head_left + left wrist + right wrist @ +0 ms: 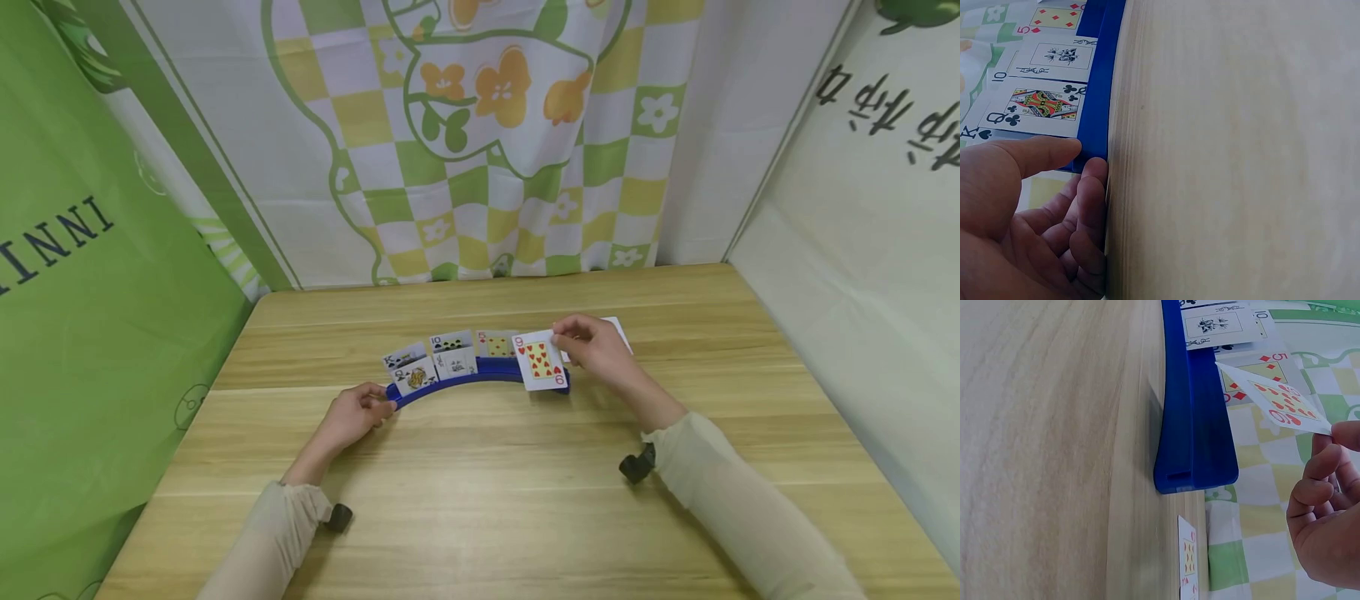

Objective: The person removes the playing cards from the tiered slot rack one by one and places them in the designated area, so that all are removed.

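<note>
A curved blue card holder (491, 368) lies on the table, with playing cards standing in two rows. The back row shows a king of spades (974, 134), a black ten (451, 339) and a five of diamonds (497, 342). In front of them stand a queen of clubs (416, 377) and a joker (457, 364). My left hand (358, 414) grips the holder's left end between thumb and fingers. My right hand (592, 346) pinches a nine of hearts (538, 362) by its edge, tilted over the holder's right part.
Partly hidden behind my right hand, a white-edged card (621, 331) lies on the wooden table (480, 483). The right wrist view shows a card with red marks (1189, 559) past the holder's right end. A patterned cloth (510, 167) hangs behind the table.
</note>
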A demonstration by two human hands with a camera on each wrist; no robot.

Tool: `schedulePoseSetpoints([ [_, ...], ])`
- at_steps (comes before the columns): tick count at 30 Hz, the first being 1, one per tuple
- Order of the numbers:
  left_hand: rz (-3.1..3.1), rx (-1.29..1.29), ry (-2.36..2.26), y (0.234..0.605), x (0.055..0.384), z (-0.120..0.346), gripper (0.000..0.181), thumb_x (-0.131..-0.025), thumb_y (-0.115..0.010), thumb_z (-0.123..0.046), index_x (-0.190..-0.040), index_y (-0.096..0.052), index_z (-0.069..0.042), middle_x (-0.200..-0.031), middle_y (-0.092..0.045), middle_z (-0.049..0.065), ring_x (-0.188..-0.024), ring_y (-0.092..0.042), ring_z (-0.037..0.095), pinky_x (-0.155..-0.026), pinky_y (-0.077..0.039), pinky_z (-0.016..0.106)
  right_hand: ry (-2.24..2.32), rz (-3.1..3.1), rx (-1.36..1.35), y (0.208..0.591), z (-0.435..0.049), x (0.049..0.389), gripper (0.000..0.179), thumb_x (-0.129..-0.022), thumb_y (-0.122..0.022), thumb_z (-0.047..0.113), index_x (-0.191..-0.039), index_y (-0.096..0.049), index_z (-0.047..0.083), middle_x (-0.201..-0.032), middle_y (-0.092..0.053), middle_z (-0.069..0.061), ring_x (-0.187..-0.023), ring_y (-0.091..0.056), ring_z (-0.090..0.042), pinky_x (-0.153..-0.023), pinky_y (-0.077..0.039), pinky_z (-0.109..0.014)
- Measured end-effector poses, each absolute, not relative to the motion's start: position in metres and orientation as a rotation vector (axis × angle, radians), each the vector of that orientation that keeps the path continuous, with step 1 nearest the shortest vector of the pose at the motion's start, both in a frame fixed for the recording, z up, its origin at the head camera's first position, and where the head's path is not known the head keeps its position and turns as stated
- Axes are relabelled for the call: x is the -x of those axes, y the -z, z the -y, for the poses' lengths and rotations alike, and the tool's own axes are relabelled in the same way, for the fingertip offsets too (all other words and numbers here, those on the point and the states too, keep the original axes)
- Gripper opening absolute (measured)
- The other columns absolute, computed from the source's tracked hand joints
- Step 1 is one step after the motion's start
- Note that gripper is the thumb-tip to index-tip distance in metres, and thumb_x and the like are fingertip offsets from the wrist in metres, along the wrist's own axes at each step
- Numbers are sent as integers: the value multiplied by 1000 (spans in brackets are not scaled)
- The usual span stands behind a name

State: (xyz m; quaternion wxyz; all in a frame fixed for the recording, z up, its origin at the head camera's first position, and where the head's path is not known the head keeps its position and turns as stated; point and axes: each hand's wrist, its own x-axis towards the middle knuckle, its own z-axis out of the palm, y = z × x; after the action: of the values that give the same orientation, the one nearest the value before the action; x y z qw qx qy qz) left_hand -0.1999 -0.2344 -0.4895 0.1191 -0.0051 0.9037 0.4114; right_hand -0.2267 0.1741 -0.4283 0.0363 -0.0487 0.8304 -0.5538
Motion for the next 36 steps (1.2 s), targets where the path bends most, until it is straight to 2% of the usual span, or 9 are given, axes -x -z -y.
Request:
schedulePoseSetpoints([
  [4, -2637, 25, -1207, 490, 200, 234, 33, -92, -70, -21, -116, -62, 0, -84, -71, 8, -69, -63, 14, -61, -48, 27, 1741, -2514, 157, 428, -177, 227, 21, -95, -65, 17, -110, -65, 2, -89, -62, -16, -65, -51, -10, -63, -50, -26],
  [11, -2639, 25, -1211, 491, 200, 234, 33, -92, -71, -20, -116, -63, 0, -84, -71, 9, -68, -63, 14, -60, -47, 27, 1751, -2499, 113, 429, -184, 231, 24, -96, -64, 18, -114, -65, 2, -85, -61, -2, -65, -50, -9, -60, -46, -22],
  [18, -2640, 30, -1208, 491, 200, 235, 32, -92, -70, -21, -116, -63, -2, -84, -71, 7, -69, -63, 14, -61, -47, 27, 1737, -2504, 110, 424, -193, 235, 27, -98, -61, 20, -118, -61, 1, -88, -61, -2, -66, -50, -9, -63, -48, -26],
  [23, -2647, 20, -1199, 491, 201, 235, 32, -92, -69, -22, -116, -63, -2, -85, -72, 7, -69, -63, 14, -62, -48, 28, 1747, -2512, 99, 422, -199, 238, 28, -99, -60, 19, -119, -60, 0, -86, -60, -4, -63, -48, -9, -58, -44, -23],
  [36, -2652, 0, -1188, 493, 202, 236, 34, -93, -68, -22, -119, -62, -2, -85, -72, 6, -68, -63, 14, -62, -48, 28, 1828, -2457, 31, 426, -212, 248, 29, -100, -59, 17, -123, -59, -1, -76, -58, 8, -61, -46, -8, -56, -40, -20],
])
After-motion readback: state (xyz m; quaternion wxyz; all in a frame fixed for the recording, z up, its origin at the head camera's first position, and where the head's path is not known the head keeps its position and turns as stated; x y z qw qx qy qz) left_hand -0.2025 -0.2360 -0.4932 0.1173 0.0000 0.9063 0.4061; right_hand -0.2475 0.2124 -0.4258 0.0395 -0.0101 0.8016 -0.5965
